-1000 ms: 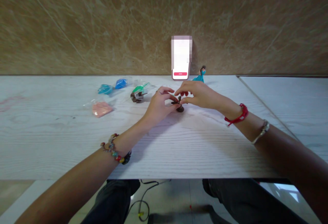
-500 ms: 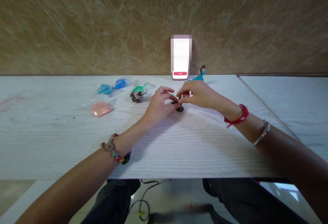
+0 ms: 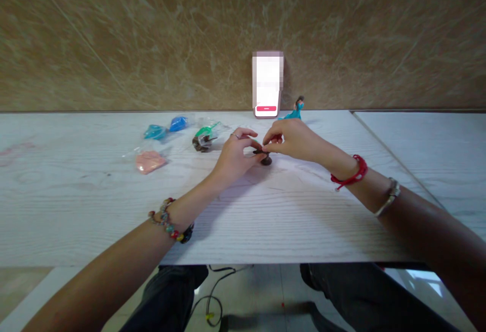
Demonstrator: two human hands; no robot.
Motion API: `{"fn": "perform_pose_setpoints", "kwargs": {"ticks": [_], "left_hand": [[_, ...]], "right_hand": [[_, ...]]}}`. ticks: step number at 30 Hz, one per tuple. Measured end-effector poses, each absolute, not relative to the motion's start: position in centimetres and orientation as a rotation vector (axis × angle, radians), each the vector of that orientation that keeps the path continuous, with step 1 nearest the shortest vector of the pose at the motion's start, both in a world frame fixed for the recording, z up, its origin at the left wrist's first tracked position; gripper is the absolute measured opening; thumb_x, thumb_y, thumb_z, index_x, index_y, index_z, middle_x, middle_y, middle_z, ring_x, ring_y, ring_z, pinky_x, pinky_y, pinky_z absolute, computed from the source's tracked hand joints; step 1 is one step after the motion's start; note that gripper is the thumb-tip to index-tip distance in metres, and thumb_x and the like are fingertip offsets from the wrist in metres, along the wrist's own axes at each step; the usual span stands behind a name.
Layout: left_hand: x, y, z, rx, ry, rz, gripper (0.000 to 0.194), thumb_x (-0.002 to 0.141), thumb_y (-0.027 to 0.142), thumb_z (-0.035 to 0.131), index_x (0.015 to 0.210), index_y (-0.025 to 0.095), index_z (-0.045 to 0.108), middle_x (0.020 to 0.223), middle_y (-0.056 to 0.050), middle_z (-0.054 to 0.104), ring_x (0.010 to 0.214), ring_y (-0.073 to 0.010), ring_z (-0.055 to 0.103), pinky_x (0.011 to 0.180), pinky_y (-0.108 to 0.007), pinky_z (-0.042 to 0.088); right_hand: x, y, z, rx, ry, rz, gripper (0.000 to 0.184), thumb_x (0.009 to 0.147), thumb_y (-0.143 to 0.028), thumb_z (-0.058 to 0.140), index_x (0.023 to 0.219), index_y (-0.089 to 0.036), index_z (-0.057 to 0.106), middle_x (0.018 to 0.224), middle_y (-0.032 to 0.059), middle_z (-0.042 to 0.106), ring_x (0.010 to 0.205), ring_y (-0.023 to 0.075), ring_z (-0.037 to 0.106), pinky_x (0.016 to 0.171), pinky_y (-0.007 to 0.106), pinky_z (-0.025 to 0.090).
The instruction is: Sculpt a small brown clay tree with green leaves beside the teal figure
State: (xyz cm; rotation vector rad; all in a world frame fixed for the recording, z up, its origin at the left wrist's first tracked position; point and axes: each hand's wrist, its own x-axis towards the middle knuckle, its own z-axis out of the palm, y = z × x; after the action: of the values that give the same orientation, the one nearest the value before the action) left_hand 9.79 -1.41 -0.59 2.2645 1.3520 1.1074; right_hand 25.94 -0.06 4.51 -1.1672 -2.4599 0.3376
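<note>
A small dark brown clay piece [image 3: 266,161] with a rounded base stands on the white table, just under my fingertips. My left hand [image 3: 238,155] is pinched on the upper, flatter part of this brown clay from the left side. From the right, my right hand [image 3: 290,138] has thumb and forefinger pressed together at the top of the same piece, and its other fingers are curled. The fingers partly hide the clay, so its full shape does not show.
To the left lie bags of teal clay [image 3: 155,132], blue clay [image 3: 178,123] and peach clay [image 3: 150,162]. Nearer my left hand are a green clay bag [image 3: 207,130] and a brown clay lump [image 3: 201,143]. A lit phone [image 3: 267,86] leans on the wall beside a teal-dressed figurine [image 3: 295,110].
My right fingertips have shifted very slightly at the top of the brown clay. The left hand keeps its hold, and the view has moved a touch.
</note>
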Motion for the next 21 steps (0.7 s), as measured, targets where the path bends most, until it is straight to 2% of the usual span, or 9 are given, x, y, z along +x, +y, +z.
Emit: {"fn": "perform_pose_setpoints", "kwargs": {"ticks": [4,9,16,21], "left_hand": [[9.76,-1.37,-0.60,2.270,1.359,1.102,0.009,0.069,0.024,0.065,0.073,0.017,0.064,0.101,-0.006,0.054,0.091,-0.0163,0.052,0.072,-0.030,0.047],[9.70,-1.38,-0.57,2.264,1.359,1.100,0.009,0.068,0.022,0.066,0.074,0.016,0.063,0.101,-0.006,0.054,0.091,-0.0162,0.052,0.072,-0.030,0.047],[9.75,-1.38,-0.59,2.271,1.359,1.093,0.008,0.067,0.020,0.066,0.074,0.018,0.064,0.102,-0.005,0.053,0.090,-0.0158,0.052,0.072,-0.031,0.047],[9.73,-1.34,-0.63,2.267,1.363,1.093,0.008,0.068,0.022,0.066,0.074,0.017,0.063,0.101,-0.005,0.053,0.090,-0.0161,0.052,0.072,-0.031,0.047]], "right_hand": [[26.05,-0.24,4.59,-1.197,-2.434,0.275,0.021,0.068,-0.031,0.064,0.076,-0.013,0.071,0.065,0.0036,0.062,0.059,0.0098,0.047,0.055,0.024,0.030],[25.69,-0.57,4.33,-1.212,-2.446,0.205,0.019,0.073,-0.026,0.057,0.071,-0.013,0.071,0.062,0.0041,0.061,0.058,0.0096,0.047,0.056,0.025,0.030],[25.55,-0.71,4.31,-1.241,-2.426,0.221,0.020,0.073,-0.023,0.054,0.072,-0.014,0.072,0.065,0.0051,0.062,0.058,0.0097,0.048,0.056,0.025,0.031],[25.79,-0.74,4.54,-1.246,-2.386,0.241,0.023,0.072,-0.033,0.059,0.076,-0.014,0.072,0.066,0.0053,0.064,0.059,0.0102,0.049,0.055,0.025,0.031]]}}
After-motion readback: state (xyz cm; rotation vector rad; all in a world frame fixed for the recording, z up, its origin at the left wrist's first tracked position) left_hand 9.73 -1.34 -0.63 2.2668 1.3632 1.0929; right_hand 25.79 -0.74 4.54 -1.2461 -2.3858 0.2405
